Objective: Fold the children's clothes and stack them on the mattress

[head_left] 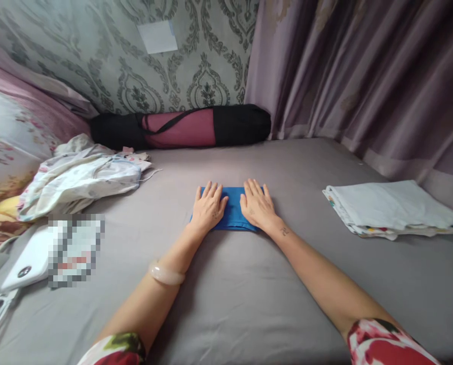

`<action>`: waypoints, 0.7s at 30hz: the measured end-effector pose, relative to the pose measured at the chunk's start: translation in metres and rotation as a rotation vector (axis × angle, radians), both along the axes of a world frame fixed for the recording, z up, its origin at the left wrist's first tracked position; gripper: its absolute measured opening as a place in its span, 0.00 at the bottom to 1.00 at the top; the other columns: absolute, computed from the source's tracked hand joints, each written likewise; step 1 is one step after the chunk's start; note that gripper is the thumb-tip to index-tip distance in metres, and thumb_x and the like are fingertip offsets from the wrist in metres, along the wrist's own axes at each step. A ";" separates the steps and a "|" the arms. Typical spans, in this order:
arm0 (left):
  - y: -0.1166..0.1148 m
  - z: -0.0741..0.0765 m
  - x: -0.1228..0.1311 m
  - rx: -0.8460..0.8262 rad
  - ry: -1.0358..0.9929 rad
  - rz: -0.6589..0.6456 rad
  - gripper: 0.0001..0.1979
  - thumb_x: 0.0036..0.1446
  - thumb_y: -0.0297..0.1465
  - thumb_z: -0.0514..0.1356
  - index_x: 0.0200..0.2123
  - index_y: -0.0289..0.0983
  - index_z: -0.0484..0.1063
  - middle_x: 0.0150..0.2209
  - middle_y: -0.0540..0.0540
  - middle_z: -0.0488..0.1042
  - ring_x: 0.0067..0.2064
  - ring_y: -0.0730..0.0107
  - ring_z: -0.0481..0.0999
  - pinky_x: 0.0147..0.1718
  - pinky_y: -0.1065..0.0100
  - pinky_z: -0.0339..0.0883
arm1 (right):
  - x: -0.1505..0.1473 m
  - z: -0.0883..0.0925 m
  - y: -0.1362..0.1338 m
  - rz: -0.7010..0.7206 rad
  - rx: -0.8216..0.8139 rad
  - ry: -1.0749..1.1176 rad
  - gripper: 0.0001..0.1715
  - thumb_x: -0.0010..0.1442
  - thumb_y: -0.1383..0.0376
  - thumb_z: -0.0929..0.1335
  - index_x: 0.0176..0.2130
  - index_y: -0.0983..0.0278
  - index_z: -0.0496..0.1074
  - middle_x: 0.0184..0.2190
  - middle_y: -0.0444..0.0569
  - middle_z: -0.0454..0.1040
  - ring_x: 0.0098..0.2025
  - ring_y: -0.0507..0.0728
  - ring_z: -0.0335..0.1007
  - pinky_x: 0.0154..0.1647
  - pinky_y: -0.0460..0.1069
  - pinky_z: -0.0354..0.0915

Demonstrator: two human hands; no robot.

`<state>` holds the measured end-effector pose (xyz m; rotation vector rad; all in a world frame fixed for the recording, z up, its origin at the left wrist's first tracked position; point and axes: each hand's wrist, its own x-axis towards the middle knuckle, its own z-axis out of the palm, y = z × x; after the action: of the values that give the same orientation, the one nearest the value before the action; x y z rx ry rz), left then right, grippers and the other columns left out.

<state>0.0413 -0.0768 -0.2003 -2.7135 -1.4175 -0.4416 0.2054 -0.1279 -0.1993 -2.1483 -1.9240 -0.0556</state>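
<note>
A folded blue cloth (pixel 233 209) lies flat on the grey bed sheet (pixel 234 299), in the middle of the view. My left hand (pixel 210 205) rests palm down on its left part, fingers stretched out and pointing away from me. On the right part, my right hand (pixel 257 204) lies flat in the same way, its fingers extended. Between my two thumbs the middle of the cloth shows, and its layered folds are visible along the near edge. Part of the cloth is hidden under my palms.
A folded white cloth (pixel 393 205) lies to the right. Crumpled patterned clothes (pixel 85 175) are at the left, with a white device (pixel 36 253) and cables (pixel 0 319) nearer me. A long black and maroon bag (pixel 181 126) lies along the wall; purple curtains (pixel 325 76) hang at right.
</note>
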 end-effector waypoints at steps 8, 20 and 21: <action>0.005 -0.014 -0.003 -0.156 0.086 0.096 0.32 0.68 0.44 0.41 0.67 0.29 0.53 0.68 0.34 0.53 0.69 0.51 0.51 0.65 0.51 0.47 | 0.008 -0.014 0.000 -0.093 -0.110 0.044 0.36 0.68 0.59 0.51 0.66 0.79 0.52 0.69 0.62 0.49 0.70 0.64 0.42 0.69 0.58 0.41; 0.013 -0.012 -0.016 -0.305 -0.037 0.147 0.31 0.68 0.42 0.42 0.66 0.28 0.53 0.68 0.33 0.51 0.69 0.52 0.49 0.66 0.52 0.45 | 0.017 -0.007 -0.008 -0.148 -0.165 0.056 0.36 0.69 0.59 0.50 0.67 0.80 0.50 0.68 0.63 0.49 0.70 0.64 0.44 0.69 0.57 0.43; 0.014 -0.012 -0.017 -0.309 -0.063 0.146 0.30 0.68 0.42 0.42 0.66 0.29 0.54 0.68 0.33 0.51 0.69 0.52 0.49 0.66 0.51 0.45 | 0.017 -0.006 -0.008 -0.153 -0.175 0.053 0.36 0.69 0.59 0.50 0.67 0.79 0.50 0.68 0.63 0.50 0.70 0.64 0.44 0.69 0.58 0.42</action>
<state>0.0247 -0.0630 -0.2127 -2.8168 -1.8254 -0.3246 0.2221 -0.1355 -0.2049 -2.3820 -1.7917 0.1455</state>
